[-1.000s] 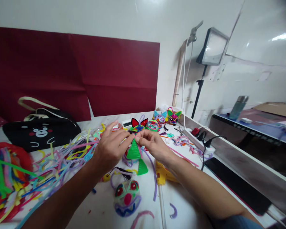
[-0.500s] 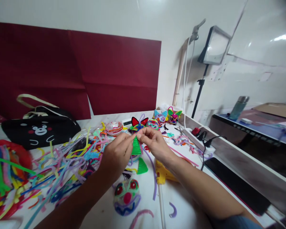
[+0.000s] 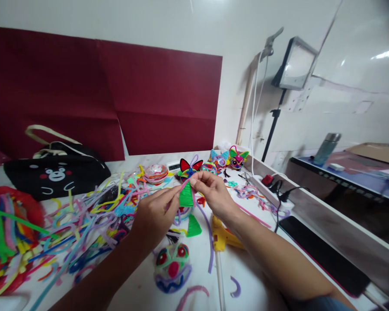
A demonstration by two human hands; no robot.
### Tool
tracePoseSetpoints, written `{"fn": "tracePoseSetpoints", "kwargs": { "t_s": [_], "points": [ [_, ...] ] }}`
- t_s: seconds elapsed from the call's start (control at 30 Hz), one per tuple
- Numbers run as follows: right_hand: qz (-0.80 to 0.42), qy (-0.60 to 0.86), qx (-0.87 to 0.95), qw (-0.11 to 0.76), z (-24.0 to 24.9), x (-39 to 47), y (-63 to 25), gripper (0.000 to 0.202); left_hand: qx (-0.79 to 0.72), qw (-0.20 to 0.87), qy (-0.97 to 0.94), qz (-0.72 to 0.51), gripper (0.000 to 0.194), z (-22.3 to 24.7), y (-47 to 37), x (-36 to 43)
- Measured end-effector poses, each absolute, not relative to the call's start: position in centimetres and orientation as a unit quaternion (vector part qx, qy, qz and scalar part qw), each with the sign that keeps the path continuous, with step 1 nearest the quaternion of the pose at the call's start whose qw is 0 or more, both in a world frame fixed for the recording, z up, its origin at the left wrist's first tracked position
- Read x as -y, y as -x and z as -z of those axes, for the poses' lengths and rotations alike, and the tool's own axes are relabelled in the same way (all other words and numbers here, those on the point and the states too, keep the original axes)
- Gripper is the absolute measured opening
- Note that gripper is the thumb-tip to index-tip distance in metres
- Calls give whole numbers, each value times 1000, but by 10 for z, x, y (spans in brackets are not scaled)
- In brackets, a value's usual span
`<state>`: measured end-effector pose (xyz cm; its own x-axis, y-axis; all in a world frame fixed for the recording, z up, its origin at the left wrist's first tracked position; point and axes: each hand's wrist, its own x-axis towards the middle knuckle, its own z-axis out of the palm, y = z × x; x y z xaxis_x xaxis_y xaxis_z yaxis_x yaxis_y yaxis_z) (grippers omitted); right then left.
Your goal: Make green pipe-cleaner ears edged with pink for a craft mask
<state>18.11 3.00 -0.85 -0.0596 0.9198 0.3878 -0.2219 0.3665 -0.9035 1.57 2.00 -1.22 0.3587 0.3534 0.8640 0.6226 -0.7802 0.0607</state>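
Observation:
In front of me I hold a green ribbed triangular piece (image 3: 186, 196) up in the air, a pink pipe cleaner (image 3: 184, 185) running along its edge. The fingers of my left hand (image 3: 157, 211) are closed at the piece's left edge. My right hand (image 3: 214, 192) pinches the pipe cleaner at the top point with thumb and forefinger. A second green piece (image 3: 193, 226) lies on the table just below. Nearer to me sits a round clear ornament (image 3: 172, 268) with red eyes, a red nose and a purple mouth.
A yellow glue gun (image 3: 223, 236) lies under my right forearm. Tangled pipe cleaners (image 3: 94, 220) cover the left side, beside a red bag (image 3: 32, 207) and a black bag (image 3: 56, 177). Finished ornaments (image 3: 236, 159) stand at the back. A phone (image 3: 324, 255) and a power strip (image 3: 272, 190) are right.
The pink pipe cleaner now shows along the green piece's left edge, between my fingers. My right hand has moved slightly right, and the view has shifted a little.

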Motion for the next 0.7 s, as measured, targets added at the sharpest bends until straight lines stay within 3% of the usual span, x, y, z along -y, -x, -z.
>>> {"fn": "tracePoseSetpoints", "kwargs": {
  "t_s": [0.23, 0.3, 0.5, 0.7],
  "points": [
    [-472, 306, 553, 615, 7, -29, -182, 22, 302, 59, 817, 488, 25, 12, -15, -21],
    [-476, 305, 553, 612, 6, -30, -184, 21, 335, -29, 804, 491, 24, 11, -13, -22],
    [-481, 308, 538, 620, 6, -33, -185, 22, 434, -434, 632, 473, 28, 6, -12, -24],
    [-494, 309, 523, 622, 8, -36, -184, 24, 441, -523, 560, 467, 27, 5, -13, -23]
  ]
}}
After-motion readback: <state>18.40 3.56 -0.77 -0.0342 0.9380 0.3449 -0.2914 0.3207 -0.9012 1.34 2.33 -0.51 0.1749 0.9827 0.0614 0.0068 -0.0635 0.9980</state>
